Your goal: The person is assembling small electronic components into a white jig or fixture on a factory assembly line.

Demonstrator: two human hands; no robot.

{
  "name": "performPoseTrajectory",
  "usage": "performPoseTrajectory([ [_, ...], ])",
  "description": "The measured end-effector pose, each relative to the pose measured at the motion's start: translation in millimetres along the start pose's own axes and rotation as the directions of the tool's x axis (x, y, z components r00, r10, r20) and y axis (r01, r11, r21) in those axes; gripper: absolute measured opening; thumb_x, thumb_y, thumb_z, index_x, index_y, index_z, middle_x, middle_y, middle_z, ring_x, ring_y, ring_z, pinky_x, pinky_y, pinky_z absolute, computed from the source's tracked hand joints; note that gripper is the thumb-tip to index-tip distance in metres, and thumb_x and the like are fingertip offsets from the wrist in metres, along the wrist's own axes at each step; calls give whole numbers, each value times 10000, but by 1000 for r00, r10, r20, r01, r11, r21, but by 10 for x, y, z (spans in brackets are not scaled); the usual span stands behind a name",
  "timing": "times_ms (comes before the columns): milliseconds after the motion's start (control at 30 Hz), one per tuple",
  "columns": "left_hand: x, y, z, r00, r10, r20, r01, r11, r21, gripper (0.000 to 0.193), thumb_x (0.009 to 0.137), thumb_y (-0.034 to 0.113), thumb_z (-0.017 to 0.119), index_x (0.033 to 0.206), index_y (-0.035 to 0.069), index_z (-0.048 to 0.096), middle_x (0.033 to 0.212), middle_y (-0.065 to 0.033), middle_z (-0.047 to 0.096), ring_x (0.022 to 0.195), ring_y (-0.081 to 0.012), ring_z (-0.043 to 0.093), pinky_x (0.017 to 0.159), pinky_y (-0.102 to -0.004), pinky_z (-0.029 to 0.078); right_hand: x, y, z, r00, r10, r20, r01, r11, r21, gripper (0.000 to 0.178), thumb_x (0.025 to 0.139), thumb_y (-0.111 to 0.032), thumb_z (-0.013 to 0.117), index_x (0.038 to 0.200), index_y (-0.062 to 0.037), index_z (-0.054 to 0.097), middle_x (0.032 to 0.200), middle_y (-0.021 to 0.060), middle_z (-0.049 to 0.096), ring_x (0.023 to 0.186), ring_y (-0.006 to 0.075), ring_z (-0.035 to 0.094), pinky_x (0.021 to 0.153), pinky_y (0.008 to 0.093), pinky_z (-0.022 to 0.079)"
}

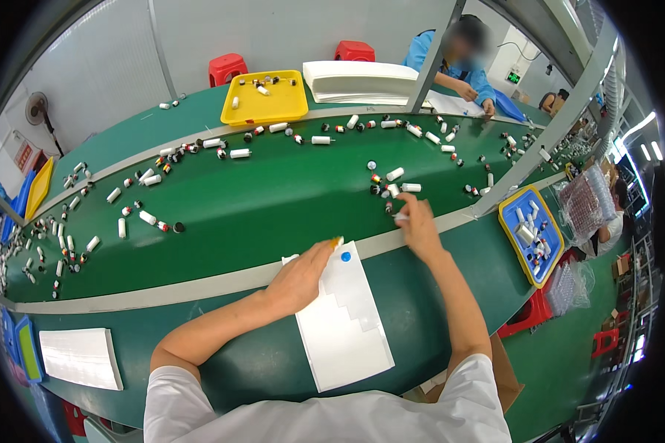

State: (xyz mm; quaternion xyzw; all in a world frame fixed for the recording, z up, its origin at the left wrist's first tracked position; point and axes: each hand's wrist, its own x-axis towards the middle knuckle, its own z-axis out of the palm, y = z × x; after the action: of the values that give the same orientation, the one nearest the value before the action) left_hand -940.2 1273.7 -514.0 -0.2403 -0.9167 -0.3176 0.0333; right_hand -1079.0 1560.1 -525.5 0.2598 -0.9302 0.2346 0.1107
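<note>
My left hand [303, 277] rests over the upper left edge of a white sheet [343, 336] with a stepped outline on it and a blue round piece [346, 257] near its top. Its fingers are closed, and a small yellow-and-white part [338, 242] shows at their tips. Farther right, my right hand [420, 225] reaches over the belt's near rail with thumb and fingers pinched on a small white piece [400, 217]. Just beyond it lies a cluster of white cylinders [411, 187] and small black, red and yellow parts.
Many similar cylinders and caps lie scattered along the green belt [273, 199]. A yellow tray [264, 117] and a white stack of sheets [358, 83] stand beyond it, near a co-worker in blue [462, 63]. A blue-and-yellow tray [506, 221] sits right; more white sheets [81, 358] lie left.
</note>
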Motion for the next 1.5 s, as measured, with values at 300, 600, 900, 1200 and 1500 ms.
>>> performPoseTrajectory([
  [300,345,109,-96,986,-65,153,163,556,-815,322,998,10,486,1316,-22,524,936,-82,698,917,-153,667,846,-292,497,-461,-1260,-322,998,-56,-37,60,500,864,561,920,69,561,1383,-46,265,1071,121,581,987,201,611,921,337,474],
  [600,278,389,-130,997,41,-70,-54,977,-205,291,870,123,710,1118,11,610,930,-68,677,798,-200,629,761,-307,456,-743,-1168,-245,994,49,-97,58,509,859,566,910,66,593,1388,-23,302,1166,161,621,1056,209,617,940,327,468],
  [900,334,219,72,997,-77,-21,55,854,-517,189,859,46,704,1005,13,590,936,-108,683,760,-217,664,694,-343,505,-783,-1070,-163,959,-230,-168,278,885,374,561,842,96,588,1353,-45,406,1051,58,703,970,217,607,989,406,365],
  [1200,424,222,155,857,1,515,514,65,-856,348,943,59,648,1284,4,602,1052,-115,703,849,-158,679,755,-283,531,-728,-952,-233,947,-186,-261,275,890,365,551,822,108,553,1335,-53,429,1120,61,679,1044,240,519,1051,455,231],
  [1500,455,399,179,905,-55,422,424,57,-904,408,913,-33,643,1312,14,578,1118,-135,688,976,-201,698,780,-285,532,-900,-995,-194,940,336,51,-73,55,996,51,916,-6,651,877,-22,623,911,13,543,871,125,527,777,268,425],
])
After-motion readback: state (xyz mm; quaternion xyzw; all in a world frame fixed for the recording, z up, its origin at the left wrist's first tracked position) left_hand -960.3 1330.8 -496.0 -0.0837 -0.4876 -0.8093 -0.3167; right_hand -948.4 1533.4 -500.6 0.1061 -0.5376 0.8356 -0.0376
